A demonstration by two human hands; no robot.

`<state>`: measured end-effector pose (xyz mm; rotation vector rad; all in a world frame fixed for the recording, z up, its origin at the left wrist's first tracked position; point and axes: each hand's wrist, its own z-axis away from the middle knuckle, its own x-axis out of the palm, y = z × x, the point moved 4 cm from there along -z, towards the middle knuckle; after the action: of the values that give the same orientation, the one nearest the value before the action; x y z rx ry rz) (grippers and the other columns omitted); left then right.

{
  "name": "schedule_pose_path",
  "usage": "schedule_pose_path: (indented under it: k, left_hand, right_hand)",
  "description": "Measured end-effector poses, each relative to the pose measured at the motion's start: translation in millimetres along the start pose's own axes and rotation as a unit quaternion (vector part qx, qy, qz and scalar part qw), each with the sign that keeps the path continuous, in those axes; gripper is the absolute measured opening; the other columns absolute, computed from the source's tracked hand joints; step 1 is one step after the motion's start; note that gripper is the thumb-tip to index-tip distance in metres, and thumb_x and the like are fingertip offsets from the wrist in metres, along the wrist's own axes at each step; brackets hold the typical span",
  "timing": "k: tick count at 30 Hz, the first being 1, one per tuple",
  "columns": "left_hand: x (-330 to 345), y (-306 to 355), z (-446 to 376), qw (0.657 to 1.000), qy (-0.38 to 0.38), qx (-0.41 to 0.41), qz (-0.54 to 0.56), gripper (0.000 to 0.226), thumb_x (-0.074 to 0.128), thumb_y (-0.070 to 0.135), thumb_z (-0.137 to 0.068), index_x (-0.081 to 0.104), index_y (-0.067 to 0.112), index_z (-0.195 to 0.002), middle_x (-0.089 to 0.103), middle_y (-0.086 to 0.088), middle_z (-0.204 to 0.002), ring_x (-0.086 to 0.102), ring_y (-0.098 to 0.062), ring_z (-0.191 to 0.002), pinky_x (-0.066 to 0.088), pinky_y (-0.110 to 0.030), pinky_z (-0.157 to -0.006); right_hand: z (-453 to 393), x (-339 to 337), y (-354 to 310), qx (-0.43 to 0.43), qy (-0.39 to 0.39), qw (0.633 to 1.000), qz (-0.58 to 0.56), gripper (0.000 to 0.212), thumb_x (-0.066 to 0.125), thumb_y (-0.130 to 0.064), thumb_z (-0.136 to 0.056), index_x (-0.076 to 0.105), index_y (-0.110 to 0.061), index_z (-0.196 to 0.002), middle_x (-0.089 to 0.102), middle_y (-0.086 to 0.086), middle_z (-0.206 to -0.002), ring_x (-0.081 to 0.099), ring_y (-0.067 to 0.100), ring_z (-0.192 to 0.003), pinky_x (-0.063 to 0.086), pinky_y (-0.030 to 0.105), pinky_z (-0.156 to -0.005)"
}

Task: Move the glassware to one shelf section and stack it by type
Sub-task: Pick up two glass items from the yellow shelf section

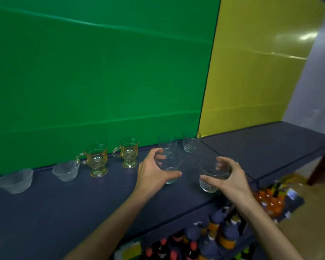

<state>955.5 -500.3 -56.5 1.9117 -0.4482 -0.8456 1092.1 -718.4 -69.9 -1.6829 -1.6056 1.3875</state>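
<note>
Dark blue shelf top (64, 207) backed by a green panel (94, 72) and a yellow panel (251, 72).

Head view, placed from the left tumbler (170, 168):
- left hand (152, 172): fingers curled around the left tumbler.
- right tumbler (210, 175): just to its right, gripped by the right hand (231, 180).
- two clear tumblers (190, 141): behind it, by the panels.
- two amber mugs (129, 152): to its left.
- two frosted bowls (66, 170): further left.
- bottles (210, 239): below, on a lower shelf.

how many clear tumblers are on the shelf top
4: one held by the left hand at, one by the right hand at, two by the wall at and. None looks hidden.
</note>
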Motion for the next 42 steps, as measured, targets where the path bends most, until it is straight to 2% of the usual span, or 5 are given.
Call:
schedule_pose_path:
  k: [16, 27, 31, 36, 42]
  left_hand:
    - [77, -7, -41, 0.972, 0.156, -0.124, -0.125, 0.099, 0.094, 0.048, -0.044, 0.053, 0.024, -0.131, 0.056, 0.005, -0.111, 0.06, -0.012, -0.099, 0.052, -0.034, -0.093]
    - [98, -6, -46, 0.968, 0.158, -0.132, -0.143, 0.101, 0.096, 0.044, -0.051, 0.047, 0.025, -0.137, 0.061, 0.007, -0.121, 0.059, -0.012, -0.112, 0.048, -0.029, -0.099]
    - [101, -4, -44, 0.97, 0.142, -0.14, -0.138, 0.111, 0.096, 0.049, -0.048, 0.041, 0.027, -0.142, 0.061, 0.006, -0.13, 0.058, -0.012, -0.118, 0.047, -0.032, -0.104]
    - [95, 7, -34, 0.969, 0.124, -0.111, -0.182, 0.111, 0.087, 0.064, -0.051, 0.037, 0.034, -0.146, 0.051, 0.014, -0.138, 0.05, -0.009, -0.129, 0.044, -0.036, -0.108]
    - [66, 38, -25, 0.929, 0.104, -0.055, -0.35, 0.079, 0.055, 0.074, -0.079, 0.041, 0.038, -0.148, 0.036, 0.011, -0.157, 0.038, -0.015, -0.142, 0.038, -0.041, -0.113]
  right_hand:
    - [-150, 30, 63, -0.039, -0.18, 0.981, -0.058, 0.083, 0.099, -0.029, -0.05, 0.059, -0.019, -0.123, 0.055, -0.005, -0.112, 0.06, 0.009, -0.101, 0.046, 0.022, -0.083]
    - [-159, 40, 76, -0.019, -0.216, 0.975, -0.054, 0.087, 0.098, -0.034, -0.051, 0.057, -0.018, -0.127, 0.055, -0.007, -0.112, 0.06, 0.013, -0.103, 0.053, 0.035, -0.092]
    - [-159, 37, 78, -0.029, -0.229, 0.972, -0.037, 0.092, 0.095, -0.039, -0.057, 0.051, -0.021, -0.136, 0.057, -0.005, -0.119, 0.059, 0.014, -0.109, 0.048, 0.03, -0.089]
    - [-159, 27, 64, -0.099, -0.271, 0.955, 0.067, 0.1, 0.084, -0.053, -0.068, 0.034, -0.024, -0.15, 0.042, -0.005, -0.141, 0.044, 0.015, -0.129, 0.04, 0.032, -0.1]
    - [-151, 28, 23, -0.279, -0.238, 0.916, 0.16, 0.07, 0.059, -0.063, -0.084, 0.046, -0.025, -0.142, 0.045, -0.006, -0.137, 0.043, 0.018, -0.128, 0.037, 0.037, -0.107]
